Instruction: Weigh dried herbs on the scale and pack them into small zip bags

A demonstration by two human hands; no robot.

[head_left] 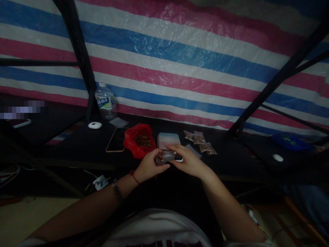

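Observation:
My left hand (149, 166) and my right hand (190, 160) hold a small clear plastic bag (166, 157) between them, fingers closed on its two sides. Something brown shows in its left end. Just behind it lies a flat device with a blue-to-pink top (169, 139), like a small digital scale, its front partly hidden by my right hand. Left of this stands an open red plastic bag (130, 137) with brown dried bits (143, 140) inside. Several small filled bags (199, 138) lie to the right, near a flat clear bag (194, 151).
A phone (115, 140), a white rounded case (95, 125), a clear bottle (106, 103) and a flat clear packet (118, 122) are on the left of the black table. Toward the right are a white oval object (278, 157) and a blue tray (290, 141). Dark frame posts (79, 48) slant upward.

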